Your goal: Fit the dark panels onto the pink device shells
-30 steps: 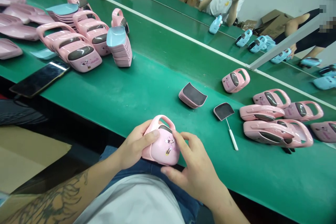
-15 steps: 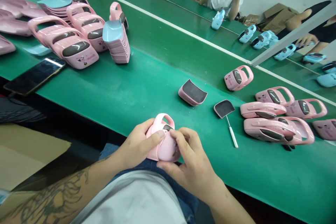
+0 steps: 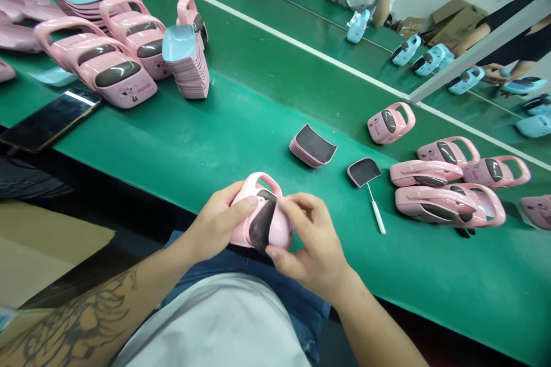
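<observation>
Your left hand (image 3: pixel 214 223) wraps the pink handled case (image 3: pixel 282 231), fingers closed around its side, right at the near edge of the worktop (image 3: pixel 193 132). Your right hand (image 3: pixel 307 235) pinches a dark pad (image 3: pixel 262 223) onto the case. Open green surface lies beyond, before the stacked dark pads (image 3: pixel 312 146).
</observation>
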### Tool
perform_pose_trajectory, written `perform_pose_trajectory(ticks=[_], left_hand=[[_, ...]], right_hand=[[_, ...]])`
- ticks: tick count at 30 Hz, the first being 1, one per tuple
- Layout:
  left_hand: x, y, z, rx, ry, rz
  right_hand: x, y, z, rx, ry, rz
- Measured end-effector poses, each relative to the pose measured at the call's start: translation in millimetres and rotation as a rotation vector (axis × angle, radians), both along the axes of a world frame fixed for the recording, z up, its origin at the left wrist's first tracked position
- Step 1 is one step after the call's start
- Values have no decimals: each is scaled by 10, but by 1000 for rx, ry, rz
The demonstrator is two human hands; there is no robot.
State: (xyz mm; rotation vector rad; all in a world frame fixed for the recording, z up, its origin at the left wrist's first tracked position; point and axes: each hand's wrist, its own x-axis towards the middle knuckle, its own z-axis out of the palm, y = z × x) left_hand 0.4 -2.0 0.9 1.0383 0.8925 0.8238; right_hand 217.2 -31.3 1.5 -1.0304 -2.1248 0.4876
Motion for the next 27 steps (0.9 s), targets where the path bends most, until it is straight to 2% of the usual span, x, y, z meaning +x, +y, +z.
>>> perform_pose_trajectory(ticks=[5, 9, 13, 17, 21, 23, 27], left_hand=[[11, 26, 19, -44, -91, 69], [35, -22, -62, -112, -144, 79], [12, -64, -152, -153, -200, 84], [-15, -73, -137, -188, -247, 42], [28, -105, -55, -172, -225, 53], [65, -139, -26, -149, -184, 92], [119, -215, -16, -126, -57, 227]], right_hand=[[-86, 36, 6, 67, 18, -19], [-160, 28, -49, 107, -20, -31], [-122, 69, -55, 50, -4, 2], [21, 90, 28, -27, -59, -8], [61, -35, 186, 37, -95, -166], [3, -144, 226, 90, -96, -172], [-169, -323, 135, 120, -109, -183]])
